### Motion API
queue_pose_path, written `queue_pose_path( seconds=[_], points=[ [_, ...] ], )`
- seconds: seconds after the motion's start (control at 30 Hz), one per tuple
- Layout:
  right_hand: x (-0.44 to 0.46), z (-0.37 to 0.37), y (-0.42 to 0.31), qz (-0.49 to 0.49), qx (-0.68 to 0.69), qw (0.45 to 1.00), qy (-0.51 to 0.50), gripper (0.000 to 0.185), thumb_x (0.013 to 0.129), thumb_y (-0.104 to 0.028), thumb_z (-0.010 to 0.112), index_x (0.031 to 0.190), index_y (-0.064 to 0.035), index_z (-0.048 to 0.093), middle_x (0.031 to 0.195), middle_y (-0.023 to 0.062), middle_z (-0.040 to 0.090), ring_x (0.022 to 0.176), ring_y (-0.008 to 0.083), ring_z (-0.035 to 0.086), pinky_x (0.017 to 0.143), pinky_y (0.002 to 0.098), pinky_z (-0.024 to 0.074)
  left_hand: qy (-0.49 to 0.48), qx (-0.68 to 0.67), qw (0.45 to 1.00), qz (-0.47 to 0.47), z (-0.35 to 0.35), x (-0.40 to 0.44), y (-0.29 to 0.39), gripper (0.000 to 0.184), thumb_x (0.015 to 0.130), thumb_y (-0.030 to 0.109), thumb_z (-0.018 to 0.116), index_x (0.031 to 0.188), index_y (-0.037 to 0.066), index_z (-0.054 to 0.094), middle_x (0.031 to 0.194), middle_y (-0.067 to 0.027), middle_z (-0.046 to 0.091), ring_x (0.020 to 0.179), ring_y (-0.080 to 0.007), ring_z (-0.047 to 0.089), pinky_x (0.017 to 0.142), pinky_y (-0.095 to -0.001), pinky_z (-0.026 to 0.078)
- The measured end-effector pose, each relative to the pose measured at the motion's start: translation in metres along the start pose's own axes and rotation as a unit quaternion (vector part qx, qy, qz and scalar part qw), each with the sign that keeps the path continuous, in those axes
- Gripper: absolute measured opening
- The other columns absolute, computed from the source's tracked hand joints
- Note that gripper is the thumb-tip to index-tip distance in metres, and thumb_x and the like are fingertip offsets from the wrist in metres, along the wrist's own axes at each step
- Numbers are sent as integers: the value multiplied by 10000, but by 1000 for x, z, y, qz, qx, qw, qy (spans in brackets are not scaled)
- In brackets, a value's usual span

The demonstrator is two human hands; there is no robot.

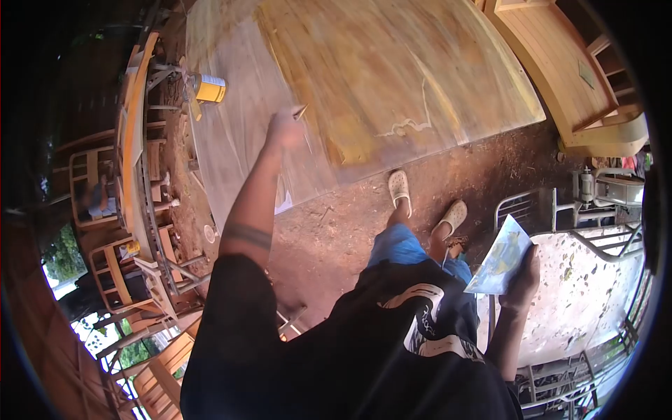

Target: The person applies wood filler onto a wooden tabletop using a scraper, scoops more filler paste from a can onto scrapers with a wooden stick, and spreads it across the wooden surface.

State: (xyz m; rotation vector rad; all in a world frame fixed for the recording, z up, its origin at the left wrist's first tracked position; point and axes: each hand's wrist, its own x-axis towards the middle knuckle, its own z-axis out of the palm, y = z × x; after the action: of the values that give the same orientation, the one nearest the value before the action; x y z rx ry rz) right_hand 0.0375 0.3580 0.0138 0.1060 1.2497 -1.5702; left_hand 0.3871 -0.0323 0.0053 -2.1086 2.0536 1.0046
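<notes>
A large wooden panel (392, 77) lies in front of me, coated yellow-brown across its middle and right, with a paler greyish part at the left. Over the border between the two, my left hand (285, 127) is closed on a small pointed tool (301, 112); the hand is blurred by motion, and most of the tool is hidden. My right hand (521, 283), out to the right of my body, grips a light-blue sheet (500, 257) with yellowish smears on it.
A yellow can (210, 88) stands by the panel's left edge. Wooden frames (105, 269) line the left side. Curved wooden furniture (560, 63) is at the upper right. Below it are metal racks (525, 210) and a pale speckled surface (581, 294). My feet are on reddish ground (322, 238).
</notes>
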Motion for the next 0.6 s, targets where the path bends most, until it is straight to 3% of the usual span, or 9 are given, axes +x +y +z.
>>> queue_pose_path(
  seconds=[0.07, 0.1, 0.2, 0.27, 0.33, 0.43, 0.5, 0.57, 0.6],
  points=[
    [-6, -5, -6, -12, 8, 1000, 12, 467, 949, -401, 376, 1208, -23, 464, 1101, 78, 540, 984, 185, 539, 862, 332, 430, 10, -37, 994, 100, 20, 26, 8, 344, 681, 48, 587, 1018, 63, 652, 864, -139, 672, 762, -257, 641, 678, -330, 480],
    [-7, -8, -9, -6, 11, 1000, 21, 469, 949, -402, 377, 1211, -23, 463, 1107, 77, 536, 996, 185, 531, 875, 335, 420, -13, 30, 989, 147, 33, 29, 20, 319, 684, 56, 590, 995, 69, 661, 861, -139, 670, 770, -263, 641, 684, -333, 484],
    [-8, -23, -7, 14, 15, 999, 42, 475, 951, -399, 376, 1228, -22, 455, 1134, 77, 523, 1036, 186, 509, 910, 342, 392, 20, 156, 959, 237, 78, -44, 63, 289, 691, 56, 592, 968, 81, 671, 892, -151, 657, 837, -297, 629, 738, -362, 489],
    [-7, -10, -8, -3, 29, 999, 23, 472, 954, -389, 370, 1241, -22, 445, 1146, 73, 524, 1032, 183, 516, 895, 335, 404, 47, 129, 952, 273, 104, -76, 43, 300, 681, 27, 583, 964, 79, 668, 950, -159, 642, 904, -325, 603, 799, -388, 476],
    [-5, 3, -7, -10, 36, 999, 11, 471, 956, -384, 366, 1248, -22, 439, 1153, 73, 525, 1030, 182, 520, 889, 332, 411, -84, 111, 949, 285, 93, -108, 49, 365, 690, 20, 580, 1048, 66, 638, 967, -183, 628, 919, -337, 591, 814, -370, 468],
    [-2, 11, -9, -27, 28, 999, -9, 504, 946, -374, 367, 1289, -5, 381, 1199, 102, 500, 1058, 190, 516, 904, 333, 414, -198, 89, 942, 255, 74, -102, 29, 388, 710, -5, 564, 1089, 60, 620, 972, -167, 643, 906, -260, 616, 805, -328, 467],
    [-7, 24, -13, -30, 32, 999, -15, 461, 958, -376, 355, 1250, -29, 436, 1133, 85, 537, 999, 182, 543, 858, 326, 438, -125, 18, 969, 211, 44, -58, 22, 389, 717, 7, 561, 1099, 55, 616, 979, -154, 655, 888, -181, 617, 779, -283, 465],
    [-8, 19, -9, -22, 24, 999, 1, 454, 957, -380, 356, 1233, -31, 449, 1106, 81, 546, 982, 182, 548, 850, 327, 442, -139, -13, 989, 54, 2, -45, 54, 426, 662, -17, 519, 1055, 89, 645, 927, -170, 654, 825, -254, 647, 707, -311, 483],
    [-4, 17, -8, -20, 20, 1000, 4, 451, 957, -381, 356, 1224, -32, 456, 1092, 80, 551, 974, 182, 551, 846, 327, 443, -123, 14, 989, 76, 4, -19, 41, 412, 668, 2, 536, 1053, 101, 647, 931, -161, 654, 830, -258, 646, 710, -313, 486]
  ],
)
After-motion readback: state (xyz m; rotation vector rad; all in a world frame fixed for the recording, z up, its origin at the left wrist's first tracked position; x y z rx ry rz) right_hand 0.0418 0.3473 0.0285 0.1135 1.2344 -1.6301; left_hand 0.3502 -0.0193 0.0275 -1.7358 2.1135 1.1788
